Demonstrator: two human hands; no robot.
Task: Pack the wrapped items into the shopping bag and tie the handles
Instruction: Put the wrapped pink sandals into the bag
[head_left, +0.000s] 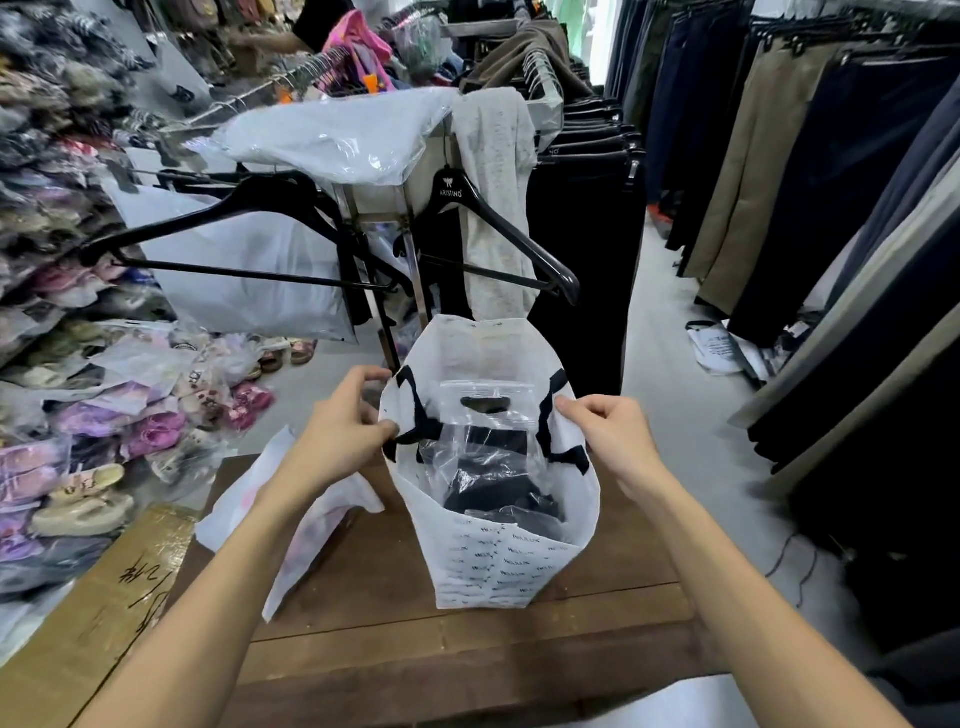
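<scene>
A white shopping bag (488, 566) with small black print stands open and upright on a brown wooden table (467, 654). Inside it sits a clear zip pouch (485, 441) holding dark folded clothing. Black handles run along both sides of the bag's mouth. My left hand (345, 421) pinches the bag's left rim by the left black handle (413, 410). My right hand (605, 431) grips the right rim by the right black handle (550, 426). Both hands hold the mouth apart.
A flat white plastic bag (291, 509) lies on the table left of the shopping bag. A cardboard box (98, 613) sits at the near left. Black hangers (498, 228) and a clothes rack stand just behind. Wrapped slippers pile at left; trousers hang at right.
</scene>
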